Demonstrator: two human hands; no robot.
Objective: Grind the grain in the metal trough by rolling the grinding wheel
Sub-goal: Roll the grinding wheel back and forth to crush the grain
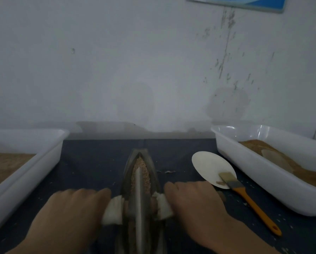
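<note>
Both hands curl around the axle's white-wrapped ends: left hand, right hand. Between them the grinding wheel stands edge-down in the metal trough. Grain lies just ahead. Uneven pressure risks tilting the wheel, spilling grain over the rim.

The metal trough runs off the bottom edge.
</note>
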